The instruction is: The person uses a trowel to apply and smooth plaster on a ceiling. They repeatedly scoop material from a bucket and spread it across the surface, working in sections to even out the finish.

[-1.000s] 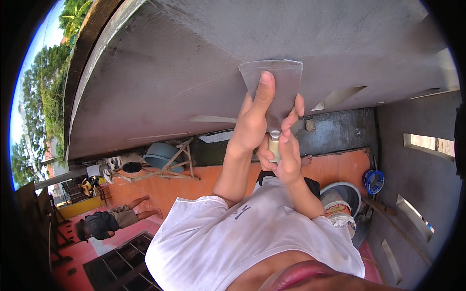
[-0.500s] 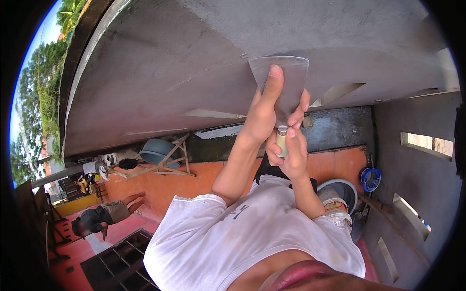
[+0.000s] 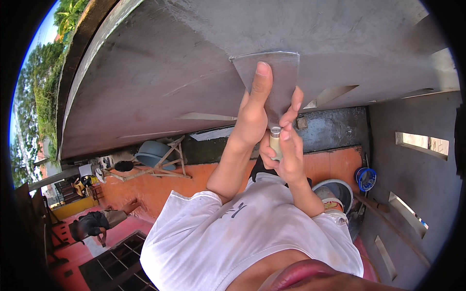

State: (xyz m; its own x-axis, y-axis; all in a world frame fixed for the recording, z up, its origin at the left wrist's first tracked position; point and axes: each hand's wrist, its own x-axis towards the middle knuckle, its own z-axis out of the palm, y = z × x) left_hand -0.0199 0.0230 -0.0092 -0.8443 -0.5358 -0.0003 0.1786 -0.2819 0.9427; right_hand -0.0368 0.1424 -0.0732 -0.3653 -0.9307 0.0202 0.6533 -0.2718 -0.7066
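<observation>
My left hand (image 3: 255, 114) is closed on the metal blade of a putty knife (image 3: 281, 77), thumb along the blade and fingertips round its right side. The blade's wide edge appears to rest on the grey plastered overhead surface (image 3: 340, 34). Lower down, my right hand (image 3: 286, 153) grips the knife's cream handle (image 3: 274, 144), fingers wrapped round it just under the blade.
A grey wall (image 3: 417, 179) with slot openings is at right, beside a blue pail (image 3: 365, 179), buckets (image 3: 332, 203) and a large tub (image 3: 347, 191). A teal basin (image 3: 150, 160) sits by a wooden frame (image 3: 179, 160). A person (image 3: 102, 223) is at lower left, near a dark grid (image 3: 116, 262).
The knife and both hands shifted slightly right, then back left and a little upward against the surface. The person at lower left has moved an arm and shifted slightly.
</observation>
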